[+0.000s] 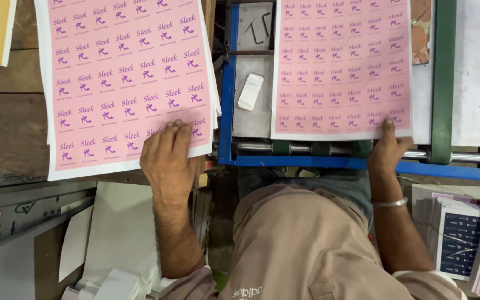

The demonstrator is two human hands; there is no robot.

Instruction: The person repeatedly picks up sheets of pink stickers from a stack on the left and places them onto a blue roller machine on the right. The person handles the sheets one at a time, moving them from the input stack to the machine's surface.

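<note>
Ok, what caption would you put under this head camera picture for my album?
Left hand rests on a stack of pink printed sheets while right hand holds one sheet on a blue-framed machine.

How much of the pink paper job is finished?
Already done: one pink printed sheet lies on the blue-framed machine bed. In hand: the right hand holds that sheet's near edge, while the left hand presses on the stack of pink sheets. Left: that stack; how many sheets it holds cannot be told.

Pink printed sheet (341,66) flat on press; pink stack (126,83) on wood
</note>
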